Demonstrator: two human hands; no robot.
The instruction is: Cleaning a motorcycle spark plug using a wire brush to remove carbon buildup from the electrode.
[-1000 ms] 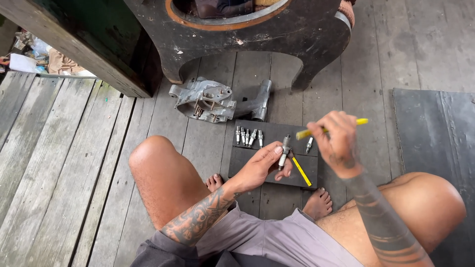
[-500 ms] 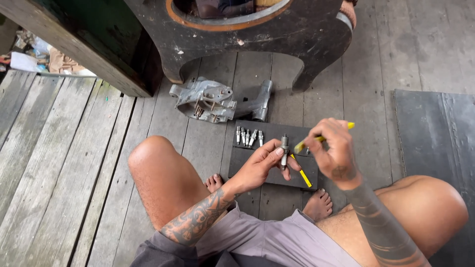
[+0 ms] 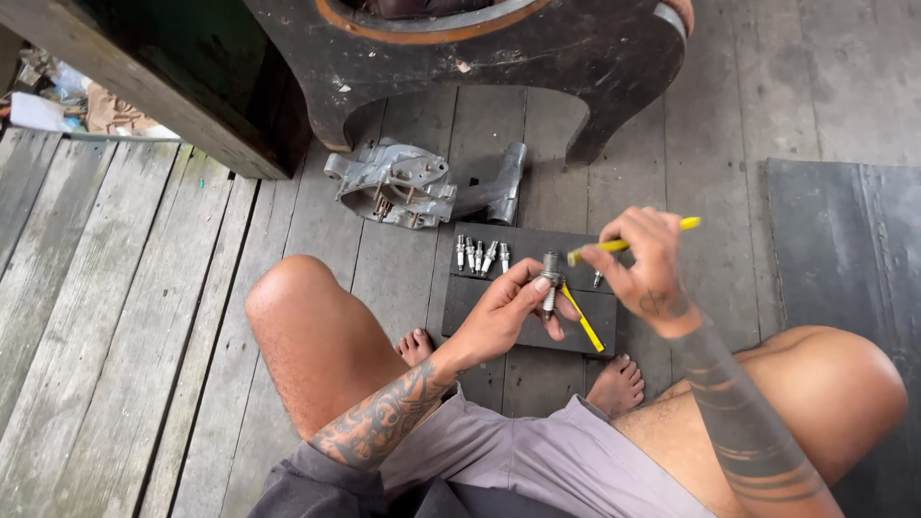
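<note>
- Our left hand (image 3: 504, 312) pinches a small metal spark plug (image 3: 550, 278) upright between thumb and fingertips, over the dark mat (image 3: 480, 293) between our knees.
- Our right hand (image 3: 645, 264) is closed round a yellow-handled tool (image 3: 628, 242), its tip pointing toward the plug from about 3 o'clock.
- A second yellow tool (image 3: 582, 324) lies on the mat at 5 o'clock from the plug.
- A row of further plugs (image 3: 480, 254) lies at 10 o'clock, untouched; one more small part (image 3: 598, 279) sits just right of the held plug.
- We judge one plug is in hand and the row is left to do.
- A grey engine casting (image 3: 413, 187) rests on the planks at 11 o'clock.
</note>
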